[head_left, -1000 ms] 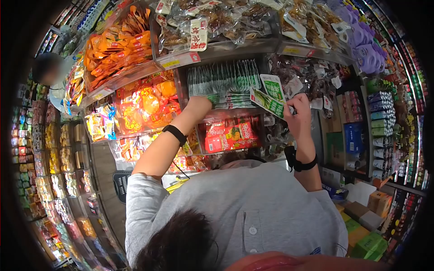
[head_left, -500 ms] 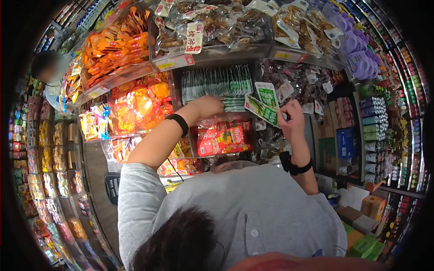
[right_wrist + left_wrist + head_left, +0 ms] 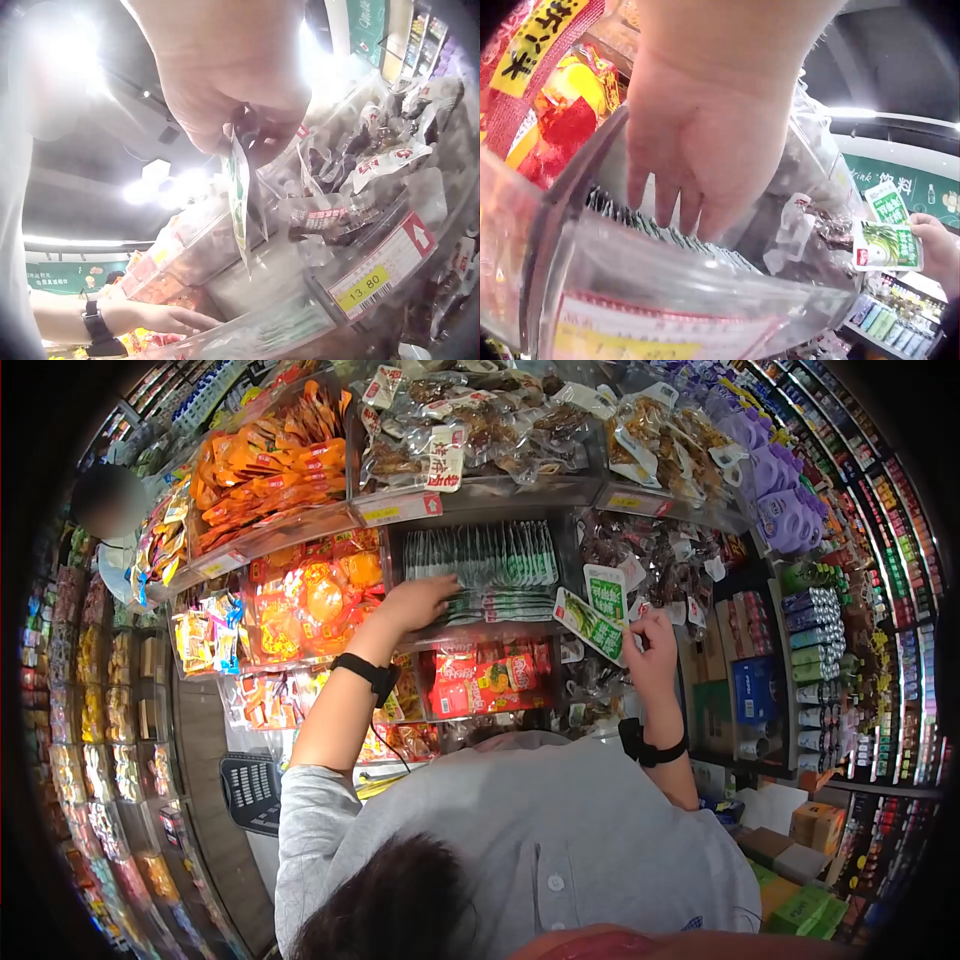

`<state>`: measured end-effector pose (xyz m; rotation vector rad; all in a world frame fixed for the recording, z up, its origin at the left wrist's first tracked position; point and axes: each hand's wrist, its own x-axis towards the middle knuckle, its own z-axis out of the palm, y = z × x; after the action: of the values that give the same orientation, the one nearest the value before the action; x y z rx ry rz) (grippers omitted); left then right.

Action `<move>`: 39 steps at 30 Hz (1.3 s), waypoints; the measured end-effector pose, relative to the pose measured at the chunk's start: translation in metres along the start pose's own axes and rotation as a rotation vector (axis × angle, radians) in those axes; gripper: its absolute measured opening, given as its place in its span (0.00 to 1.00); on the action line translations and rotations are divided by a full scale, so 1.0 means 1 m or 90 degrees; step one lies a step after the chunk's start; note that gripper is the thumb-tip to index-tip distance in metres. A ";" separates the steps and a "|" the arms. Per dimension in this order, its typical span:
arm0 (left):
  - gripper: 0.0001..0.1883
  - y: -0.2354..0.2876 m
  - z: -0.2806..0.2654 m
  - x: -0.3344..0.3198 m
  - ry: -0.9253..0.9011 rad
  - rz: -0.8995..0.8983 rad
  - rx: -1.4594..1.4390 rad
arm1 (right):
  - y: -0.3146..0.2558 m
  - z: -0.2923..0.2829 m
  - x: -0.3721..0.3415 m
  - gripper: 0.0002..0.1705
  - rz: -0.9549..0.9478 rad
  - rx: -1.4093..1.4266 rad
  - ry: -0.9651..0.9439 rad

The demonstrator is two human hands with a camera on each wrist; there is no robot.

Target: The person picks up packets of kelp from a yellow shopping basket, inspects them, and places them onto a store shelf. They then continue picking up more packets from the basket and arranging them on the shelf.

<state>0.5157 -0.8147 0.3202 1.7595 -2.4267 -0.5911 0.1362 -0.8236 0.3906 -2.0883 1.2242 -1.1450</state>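
Pinching at the near edge: thumb and fingers of the right hand [image 3: 650, 650] are gripping two green-and-white packets [image 3: 592, 622], fanned toward 10 o'clock. Left hand [image 3: 425, 600]: fingers are lying fairly straight, slightly apart, pointing down at the row of green packets [image 3: 480, 557] inside its bin. Thumb is hiding from the left wrist view; whether the fingertips are touching packets, cannot tell.

Working outward. Row is standing upright from the left hand's 2 o'clock, with more packets lying flatter at its 3 o'clock. Clear front wall [image 3: 660, 259] is rising close by the left fingers. Red packs [image 3: 485, 685] are sitting at that hand's 5 o'clock, red-and-orange packs [image 3: 325, 595] at 9. Dark vacuum bags [image 3: 660, 545] are crowding the right hand's 12 o'clock. Black wristband [image 3: 368, 675] is circling the left forearm, toward 7 o'clock from the hand.

Risks, my judgement. Right grip is bearing on one edge only, so a loosening thumb could be letting one packet slide off the other and drop among the dark bags. Left fingers are working in tight space: a sideways push could be toppling the upright row, thin neighbours could be coming up together, and knuckles could be catching the wall.
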 end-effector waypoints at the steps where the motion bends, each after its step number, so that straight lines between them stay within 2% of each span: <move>1: 0.25 0.005 0.006 -0.003 -0.048 -0.018 0.039 | 0.002 0.001 0.000 0.04 -0.008 -0.006 0.002; 4: 0.32 0.016 0.009 -0.003 -0.217 -0.074 0.123 | -0.002 0.005 0.002 0.04 -0.011 -0.002 -0.001; 7: 0.22 0.009 0.006 -0.010 0.029 -0.029 -0.095 | -0.012 0.009 0.003 0.05 -0.007 -0.001 0.005; 10: 0.17 0.027 -0.034 -0.021 -0.085 -0.198 -0.135 | -0.017 0.010 0.002 0.05 0.033 0.025 0.014; 13: 0.14 0.028 -0.014 -0.017 -0.130 -0.247 -0.062 | -0.006 0.013 -0.003 0.05 -0.029 -0.008 0.011; 14: 0.15 0.029 -0.011 -0.008 -0.204 -0.265 0.006 | -0.005 0.015 -0.005 0.05 -0.017 -0.008 0.004; 18: 0.16 0.032 -0.002 0.008 -0.280 -0.306 0.071 | -0.009 0.021 -0.012 0.05 0.014 0.013 0.008; 21: 0.16 0.035 -0.007 0.003 -0.308 -0.258 0.092 | -0.006 0.016 -0.017 0.05 0.020 0.003 0.016; 25: 0.14 0.058 -0.022 0.025 -0.177 -0.230 0.026 | -0.007 0.009 -0.021 0.05 0.074 0.008 0.009; 27: 0.22 0.067 -0.015 0.047 -0.143 -0.113 0.000 | -0.001 0.006 -0.023 0.05 0.052 0.017 0.033; 30: 0.26 0.064 0.024 0.066 -0.146 -0.028 0.119 | 0.010 -0.002 -0.032 0.06 0.060 0.067 0.064; 34: 0.32 0.052 0.030 0.074 -0.212 -0.022 0.059 | 0.026 -0.013 -0.043 0.05 0.110 0.096 0.045; 37: 0.28 0.055 0.019 0.065 -0.154 -0.031 -0.036 | 0.033 -0.014 -0.043 0.05 0.124 0.141 0.026; 39: 0.24 0.079 -0.003 0.046 0.003 -0.021 -0.150 | 0.024 -0.008 -0.029 0.06 0.133 0.155 0.010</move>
<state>0.4304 -0.8372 0.3439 1.7043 -2.2214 -0.8371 0.1107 -0.8099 0.3653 -1.7333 1.2110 -1.1531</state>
